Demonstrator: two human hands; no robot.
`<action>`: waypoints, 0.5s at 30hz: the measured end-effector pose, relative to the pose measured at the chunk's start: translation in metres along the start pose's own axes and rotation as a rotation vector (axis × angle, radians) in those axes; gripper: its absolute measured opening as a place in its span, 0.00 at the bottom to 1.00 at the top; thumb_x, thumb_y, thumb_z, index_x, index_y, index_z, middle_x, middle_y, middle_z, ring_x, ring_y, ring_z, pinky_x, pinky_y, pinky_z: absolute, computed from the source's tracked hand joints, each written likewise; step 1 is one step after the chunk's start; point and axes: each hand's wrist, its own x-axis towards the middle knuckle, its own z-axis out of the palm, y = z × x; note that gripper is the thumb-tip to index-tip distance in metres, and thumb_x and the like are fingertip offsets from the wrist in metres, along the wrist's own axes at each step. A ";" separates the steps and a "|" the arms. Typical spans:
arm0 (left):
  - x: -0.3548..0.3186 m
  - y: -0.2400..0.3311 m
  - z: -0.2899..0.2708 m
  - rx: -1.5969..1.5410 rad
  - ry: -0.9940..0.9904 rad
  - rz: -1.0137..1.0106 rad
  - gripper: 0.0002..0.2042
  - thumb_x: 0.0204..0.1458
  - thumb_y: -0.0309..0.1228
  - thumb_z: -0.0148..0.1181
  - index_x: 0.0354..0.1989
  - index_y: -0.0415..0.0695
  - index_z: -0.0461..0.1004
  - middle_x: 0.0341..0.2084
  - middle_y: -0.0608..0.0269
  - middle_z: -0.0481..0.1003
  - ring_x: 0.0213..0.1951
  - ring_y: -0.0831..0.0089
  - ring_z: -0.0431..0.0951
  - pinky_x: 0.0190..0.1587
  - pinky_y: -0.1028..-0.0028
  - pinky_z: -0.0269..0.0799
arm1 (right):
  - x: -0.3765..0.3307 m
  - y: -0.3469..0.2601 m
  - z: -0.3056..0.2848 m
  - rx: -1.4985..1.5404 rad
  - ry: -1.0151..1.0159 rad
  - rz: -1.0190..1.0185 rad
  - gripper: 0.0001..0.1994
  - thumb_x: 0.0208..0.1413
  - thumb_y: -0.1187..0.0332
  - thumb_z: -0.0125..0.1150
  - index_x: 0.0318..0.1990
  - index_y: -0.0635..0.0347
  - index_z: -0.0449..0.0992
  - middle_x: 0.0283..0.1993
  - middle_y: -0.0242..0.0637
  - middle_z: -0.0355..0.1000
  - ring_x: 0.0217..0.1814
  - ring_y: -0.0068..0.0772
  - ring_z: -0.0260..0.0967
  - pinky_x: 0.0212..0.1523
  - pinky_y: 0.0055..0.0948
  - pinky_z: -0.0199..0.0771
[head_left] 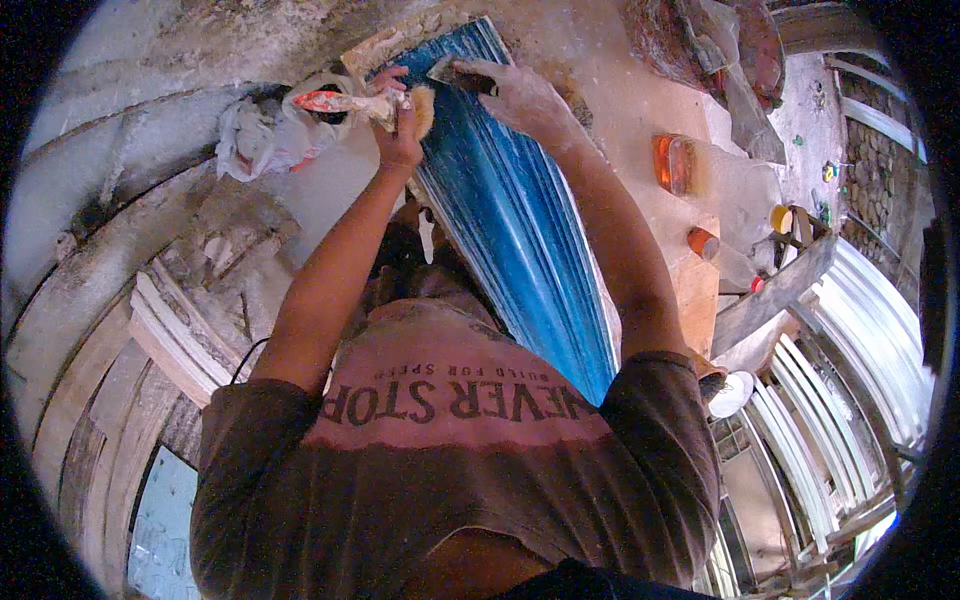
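Note:
A long blue ribbed mould (520, 220) lies on a dusty workbench and runs from the far end toward my chest. My left hand (398, 135) is closed on a brush (360, 102) with a plaster-caked, orange-stained handle; its bristles sit at the mould's left edge near the far end. My right hand (520, 95), white with plaster, grips a small flat dark scraper (455, 72) pressed on the mould's far end.
An orange block (672, 163), a small orange cup (702, 242) and a yellow tin (780, 218) sit on the bench to the right. White moulded cornice strips (830, 400) lie stacked at the right. A crumpled plastic bag (262, 135) and plaster pieces (180, 330) lie left.

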 end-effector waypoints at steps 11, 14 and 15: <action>-0.007 -0.009 0.001 -0.073 0.038 -0.084 0.11 0.51 0.29 0.54 0.42 0.43 0.64 0.51 0.51 0.69 0.54 0.61 0.68 0.62 0.62 0.58 | -0.015 -0.004 -0.002 0.109 -0.096 0.133 0.26 0.51 0.72 0.59 0.61 0.47 0.73 0.50 0.50 0.77 0.51 0.55 0.75 0.55 0.46 0.74; -0.004 -0.001 0.005 -0.077 0.030 -0.028 0.11 0.52 0.29 0.54 0.42 0.42 0.64 0.49 0.51 0.69 0.54 0.61 0.68 0.61 0.62 0.58 | -0.035 0.003 0.006 0.170 -0.041 0.094 0.26 0.52 0.72 0.59 0.61 0.47 0.73 0.51 0.50 0.76 0.50 0.56 0.75 0.54 0.46 0.75; -0.004 0.001 0.005 -0.053 0.021 -0.008 0.11 0.52 0.29 0.54 0.42 0.42 0.64 0.49 0.51 0.69 0.54 0.61 0.68 0.61 0.62 0.58 | -0.030 0.004 0.008 0.147 -0.024 0.082 0.26 0.52 0.71 0.59 0.61 0.46 0.72 0.51 0.50 0.76 0.50 0.56 0.75 0.54 0.45 0.75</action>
